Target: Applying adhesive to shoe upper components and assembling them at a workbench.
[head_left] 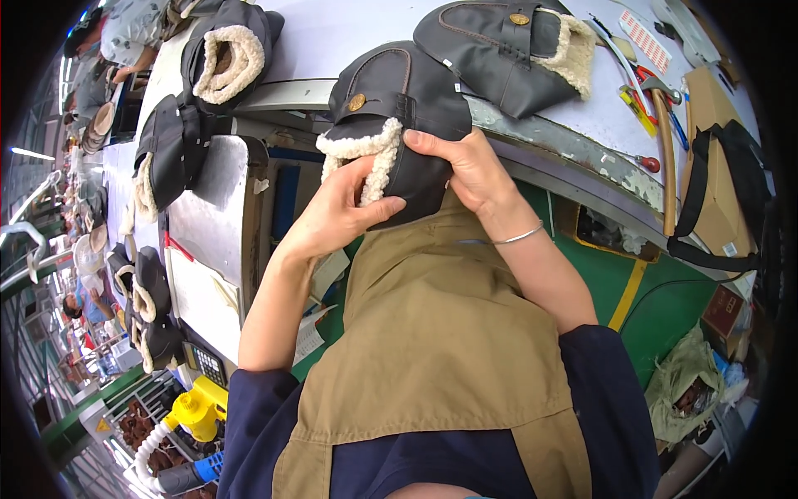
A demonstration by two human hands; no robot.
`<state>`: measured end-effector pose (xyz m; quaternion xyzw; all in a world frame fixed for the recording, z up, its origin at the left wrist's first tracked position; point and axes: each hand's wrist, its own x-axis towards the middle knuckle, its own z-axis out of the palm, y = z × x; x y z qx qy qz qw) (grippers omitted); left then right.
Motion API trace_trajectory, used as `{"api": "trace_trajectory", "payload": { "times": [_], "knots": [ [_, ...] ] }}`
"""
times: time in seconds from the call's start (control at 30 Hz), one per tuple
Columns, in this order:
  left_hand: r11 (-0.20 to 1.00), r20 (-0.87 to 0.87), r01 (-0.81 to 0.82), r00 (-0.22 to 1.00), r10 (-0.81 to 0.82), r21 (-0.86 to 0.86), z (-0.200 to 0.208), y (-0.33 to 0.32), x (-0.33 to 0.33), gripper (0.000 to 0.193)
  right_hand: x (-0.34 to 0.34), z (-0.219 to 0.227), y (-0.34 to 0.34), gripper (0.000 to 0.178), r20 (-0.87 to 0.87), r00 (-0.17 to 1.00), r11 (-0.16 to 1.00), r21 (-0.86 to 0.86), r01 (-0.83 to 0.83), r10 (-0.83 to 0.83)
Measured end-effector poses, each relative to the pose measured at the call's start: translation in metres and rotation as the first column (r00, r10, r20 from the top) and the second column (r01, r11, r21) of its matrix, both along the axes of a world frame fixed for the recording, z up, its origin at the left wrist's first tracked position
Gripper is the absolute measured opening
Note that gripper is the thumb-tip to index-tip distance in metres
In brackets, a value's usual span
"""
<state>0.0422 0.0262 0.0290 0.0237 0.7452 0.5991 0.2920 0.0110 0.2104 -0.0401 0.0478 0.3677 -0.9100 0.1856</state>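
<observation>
Both my hands hold a black leather shoe upper (440,104) with cream fleece lining and a strap with a brass-coloured button, in front of the table's near edge. My left hand (337,208) grips its open end: the fingers reach inside the fleece and are partly hidden, while the thumb presses on the outer leather. On the right side, my right hand (470,170) pinches the upper, thumb on top beside the fleece rim and the other fingers mostly hidden. A similar fleece-lined upper (490,62) lies on the table just beyond, to the right.
More fleece-lined uppers (172,150) lie at the left. A hammer (662,141), a yellow cutter (637,112) and a red-handled awl (647,164) lie on the table (366,25) at right. A black-strapped bag (706,191) sits beyond them. Lower left is a yellow device (197,409) with a hose.
</observation>
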Motion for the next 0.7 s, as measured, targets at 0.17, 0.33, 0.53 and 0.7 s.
{"api": "trace_trajectory", "payload": {
  "times": [0.17,0.33,0.53,0.7],
  "knots": [
    [0.996,0.065,-0.087,0.994,0.086,0.019,0.004,0.004,-0.002,0.039,-0.013,-0.005,0.018,0.033,-0.012,0.989,0.989,0.011,-0.147,0.147],
    [0.940,0.122,-0.321,0.944,0.307,0.117,0.005,0.026,-0.017,0.048,-0.007,0.004,0.000,0.024,-0.103,0.995,0.999,0.027,0.021,-0.018],
    [0.995,0.008,-0.093,0.996,0.093,-0.018,0.013,0.015,-0.018,0.055,-0.021,0.010,-0.002,0.022,-0.137,0.990,0.999,-0.004,0.041,-0.042],
    [0.992,0.128,-0.120,0.985,0.115,0.036,0.027,0.005,-0.015,0.057,-0.027,0.019,-0.001,0.024,-0.098,0.995,1.000,-0.014,-0.005,0.004]
  ]
}}
